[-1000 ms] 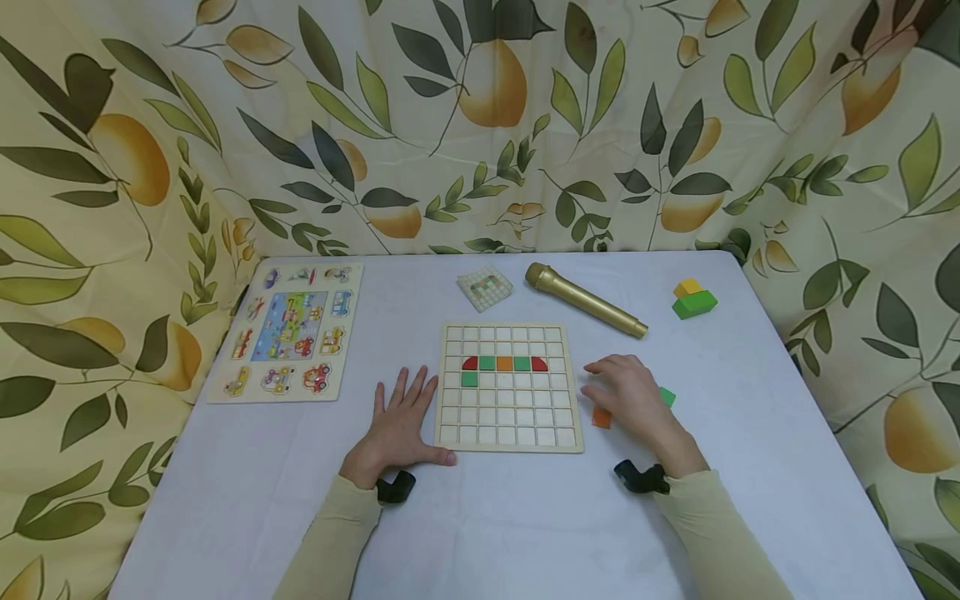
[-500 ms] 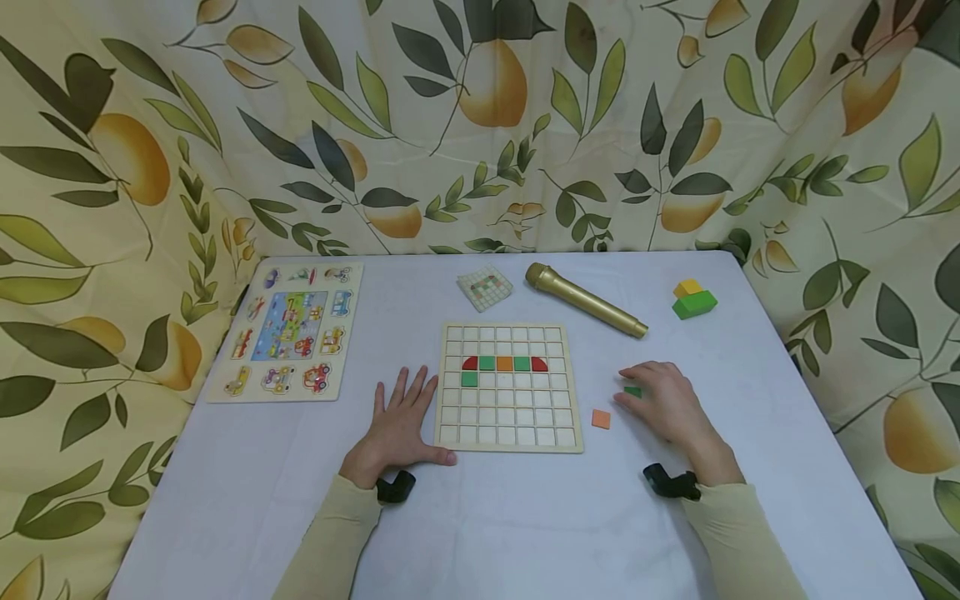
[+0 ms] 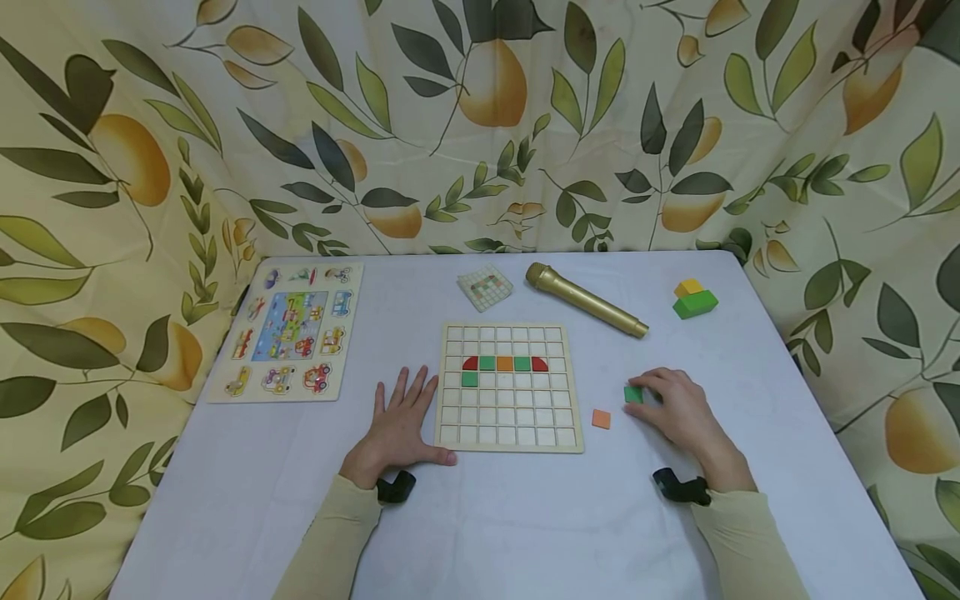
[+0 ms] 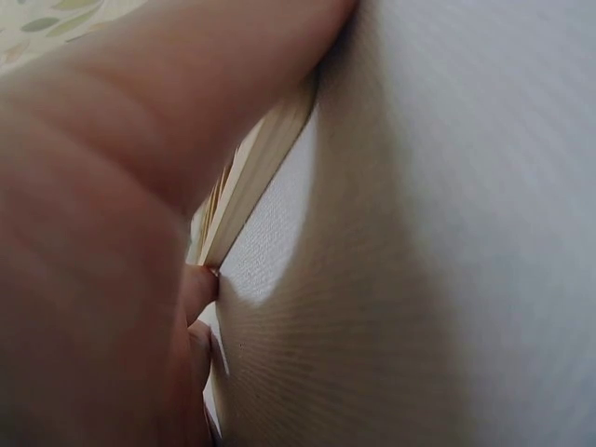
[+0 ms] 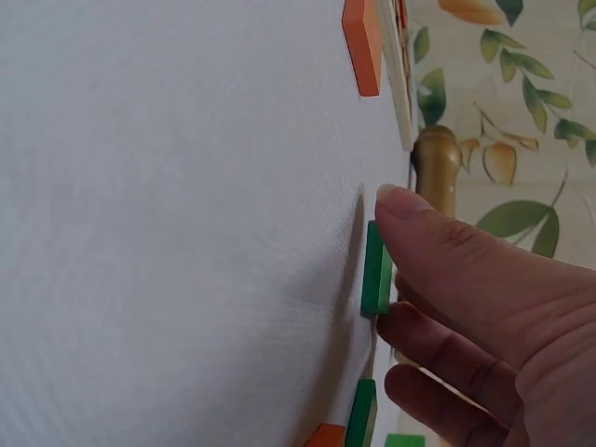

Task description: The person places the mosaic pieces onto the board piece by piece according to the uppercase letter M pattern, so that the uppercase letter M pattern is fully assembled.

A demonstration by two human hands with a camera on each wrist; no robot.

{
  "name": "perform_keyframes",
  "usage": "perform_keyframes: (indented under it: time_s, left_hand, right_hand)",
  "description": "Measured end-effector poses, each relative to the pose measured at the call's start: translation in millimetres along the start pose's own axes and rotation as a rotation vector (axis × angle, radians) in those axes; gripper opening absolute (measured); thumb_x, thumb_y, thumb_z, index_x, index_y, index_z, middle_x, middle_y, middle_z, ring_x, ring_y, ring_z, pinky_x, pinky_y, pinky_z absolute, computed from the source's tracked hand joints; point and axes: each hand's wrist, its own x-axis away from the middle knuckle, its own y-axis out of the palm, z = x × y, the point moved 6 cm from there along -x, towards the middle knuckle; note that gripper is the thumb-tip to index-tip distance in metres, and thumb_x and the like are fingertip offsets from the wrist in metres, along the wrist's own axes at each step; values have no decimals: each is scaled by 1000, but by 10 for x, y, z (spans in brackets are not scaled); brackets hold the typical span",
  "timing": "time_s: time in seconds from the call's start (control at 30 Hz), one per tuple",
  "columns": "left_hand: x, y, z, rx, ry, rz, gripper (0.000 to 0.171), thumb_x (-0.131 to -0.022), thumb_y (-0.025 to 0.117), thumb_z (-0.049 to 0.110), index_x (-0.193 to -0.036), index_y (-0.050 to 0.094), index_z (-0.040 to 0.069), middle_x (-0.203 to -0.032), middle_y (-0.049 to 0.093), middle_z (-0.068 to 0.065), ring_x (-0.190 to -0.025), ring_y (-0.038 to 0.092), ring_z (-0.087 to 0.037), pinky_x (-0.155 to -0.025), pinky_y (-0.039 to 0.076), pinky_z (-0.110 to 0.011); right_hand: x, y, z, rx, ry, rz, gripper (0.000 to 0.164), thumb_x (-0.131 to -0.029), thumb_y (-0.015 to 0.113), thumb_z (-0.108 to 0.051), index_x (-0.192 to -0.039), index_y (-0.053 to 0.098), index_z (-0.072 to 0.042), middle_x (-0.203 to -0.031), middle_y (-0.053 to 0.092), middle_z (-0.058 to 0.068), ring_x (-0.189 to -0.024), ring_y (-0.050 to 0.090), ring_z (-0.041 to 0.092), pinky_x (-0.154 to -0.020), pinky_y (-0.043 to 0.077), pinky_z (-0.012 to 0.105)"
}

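Lower centre: left hand (image 3: 397, 429) lies open, fingers spread, flat on the bench (image 3: 495, 533); thumb along the lower left corner of the board (image 3: 507, 415). Unmoved over the last second.

Lower right: right hand (image 3: 678, 412) has drawn away from the board's right edge. It pinches a green tile (image 3: 633, 394), thumb to one side, fingertips to the other. Cannot tell whether it is lifted off the cloth. An orange tile (image 3: 601, 419), partly covered a second ago, now shows whole between hand and board. Right wrist view adds a second green tile (image 5: 361, 416) and a second orange tile (image 5: 324, 437) near the fingers, hidden from the head view.

Centre: board unchanged. One row reads red (image 3: 470, 363), green (image 3: 487, 363), orange (image 3: 505, 363), green (image 3: 522, 363), red (image 3: 538, 364); a lone green square (image 3: 469, 379) sits under its left end. For the work: no cell gained in this span; the pinched piece is off the board, well right of it.

Beyond: puzzle (image 3: 253, 385) at left, gold mic (image 3: 587, 301) above the board, pattern card (image 3: 485, 288) beside it, green block (image 3: 694, 305) and yellow block (image 3: 687, 287) upper right. All as before.
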Motion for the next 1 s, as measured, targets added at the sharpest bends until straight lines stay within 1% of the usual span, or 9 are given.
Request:
perform_keyframes:
  time_s: [0.17, 0.3, 0.4, 0.63, 0.67, 0.83, 1.0]
  left_hand:
    - [-6, 4, -7, 0, 1, 6, 133, -57, 73, 80, -157, 19, 11, -163, 5, -9, -146, -11, -34, -109, -9, -62]
    - [-12, 13, -19, -8, -5, 0, 134, -57, 72, 81, -157, 18, 11, -163, 3, -8, -146, -12, -33, -109, -9, -62]
    - [-12, 18, -24, -9, -5, -1, 134, -57, 72, 81, -157, 18, 11, -163, 3, -8, -146, -11, -33, -109, -9, -62]
    - [-13, 40, -34, -22, -23, -38, 134, -57, 70, 83, -158, 12, 15, -163, -3, -5, -145, -16, -29, -109, -13, -59]
    - [-13, 38, -31, -17, -19, -31, 134, -57, 70, 82, -158, 14, 14, -163, -2, -6, -145, -15, -30, -109, -12, -60]
    - [-20, 40, -33, -14, -18, -31, 134, -57, 70, 82, -158, 14, 14, -163, -2, -6, -145, -16, -30, -108, -13, -59]
    - [-29, 45, -41, -12, -15, -31, 134, -57, 69, 83, -158, 13, 14, -163, -3, -5, -145, -17, -29, -108, -14, -59]
  right_hand:
    - [9, -2, 12, 26, 8, -27, 40, -82, 79, -14, -117, 68, 1, -118, 57, 23, -113, 46, 44, -94, 31, 64]
    - [3, -5, 10, 51, -4, -36, 39, -83, 79, -12, -118, 68, 0, -119, 56, 24, -113, 46, 45, -92, 32, 64]
    - [-6, -3, 14, 69, -12, -26, 35, -83, 78, -11, -115, 69, 0, -117, 57, 23, -111, 48, 45, -90, 34, 64]
    - [-31, 19, 15, 110, -8, -10, 27, -84, 78, -9, -109, 71, -1, -113, 59, 21, -108, 51, 44, -87, 37, 64]
    - [-37, 24, 15, 115, -4, -10, 27, -84, 78, -10, -108, 71, -1, -113, 59, 21, -108, 51, 44, -87, 37, 64]
    - [-53, 35, 4, 109, 14, -10, 26, -85, 77, -11, -108, 70, 0, -113, 59, 21, -107, 51, 43, -88, 37, 64]
    - [-69, 14, -51, 79, 23, 13, 28, -85, 77, -10, -109, 69, 2, -112, 63, 21, -110, 50, 44, -91, 34, 64]
